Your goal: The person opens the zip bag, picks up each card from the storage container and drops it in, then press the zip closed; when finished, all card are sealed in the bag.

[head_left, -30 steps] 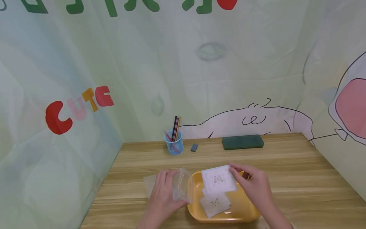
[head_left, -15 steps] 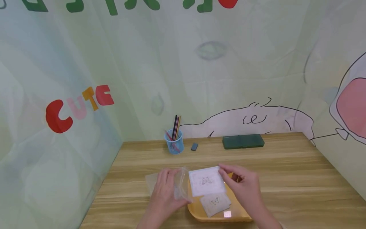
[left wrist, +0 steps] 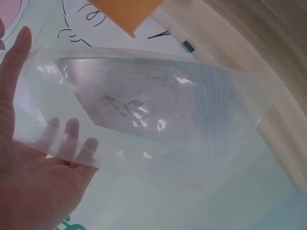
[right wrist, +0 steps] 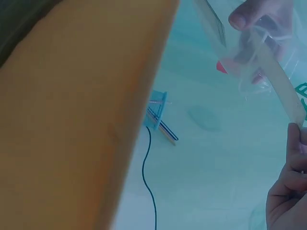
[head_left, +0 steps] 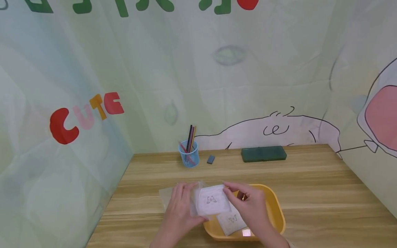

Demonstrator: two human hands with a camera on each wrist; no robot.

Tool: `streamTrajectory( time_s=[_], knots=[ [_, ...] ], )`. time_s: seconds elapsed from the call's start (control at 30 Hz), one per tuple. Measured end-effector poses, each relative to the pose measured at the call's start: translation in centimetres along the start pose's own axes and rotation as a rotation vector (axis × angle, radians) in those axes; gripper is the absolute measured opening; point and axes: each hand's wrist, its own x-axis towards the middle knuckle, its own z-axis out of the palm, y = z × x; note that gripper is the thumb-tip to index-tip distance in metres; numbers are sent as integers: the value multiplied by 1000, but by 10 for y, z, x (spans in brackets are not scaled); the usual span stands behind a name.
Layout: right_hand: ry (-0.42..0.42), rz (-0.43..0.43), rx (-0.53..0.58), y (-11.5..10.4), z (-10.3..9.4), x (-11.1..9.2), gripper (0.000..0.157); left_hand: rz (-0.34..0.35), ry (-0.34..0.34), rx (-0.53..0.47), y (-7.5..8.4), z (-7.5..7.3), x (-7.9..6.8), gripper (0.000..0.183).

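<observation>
A clear plastic bag point(head_left: 166, 198) is held at its mouth by my left hand point(head_left: 181, 208), the thumb and fingers spread to either side of the opening. My right hand point(head_left: 249, 203) pinches a white card point(head_left: 214, 200) with a small butterfly picture by its right edge. The card's left part lies within the bag's mouth. Through the plastic in the left wrist view shows a butterfly card point(left wrist: 139, 103). Below the hands, another butterfly card point(head_left: 229, 225) lies in the yellow tray point(head_left: 276, 206), partly covered by my right hand.
At the back of the wooden table stand a blue cup point(head_left: 190, 159) of pencils, a small grey-blue eraser point(head_left: 211, 159) and a dark green case point(head_left: 263, 154). A printed cloth point(head_left: 155, 86) hangs behind and along the sides.
My right hand has moved left with the white card, from over the tray to the bag's mouth, where the card's left part now is. My left hand has stayed nearly still.
</observation>
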Motion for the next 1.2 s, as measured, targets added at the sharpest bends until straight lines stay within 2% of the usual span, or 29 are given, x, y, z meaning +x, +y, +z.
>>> streamTrajectory(
  time_s=[0.07, 0.3, 0.43, 0.6, 0.73, 0.83, 1.03, 1.2],
  knots=[
    [2, 14, 22, -1, 4, -1, 19, 1, 2, 0, 0, 0, 0, 103],
    [-29, 179, 71, -6, 17, -3, 16, 11, 9, 7, 2, 1, 1, 103],
    [-72, 216, 76, -2, 24, -6, 11, 36, 21, 12, 2, 3, 1, 103],
    [-189, 228, -2, -2, 30, -10, 19, 55, 27, 8, 3, 4, 0, 103],
    [-309, 196, -47, -2, 32, -13, 26, 51, 20, 5, 4, 5, 0, 101],
    [-366, 169, -94, -3, 32, -15, 27, 46, 14, 2, 5, 5, 0, 101],
    [-353, 214, -168, -5, 22, -11, 16, 48, 19, 1, 5, 6, 0, 102],
    [-331, 269, -275, 4, 1, -3, 7, 30, 32, 8, -1, 5, -1, 103]
  ],
)
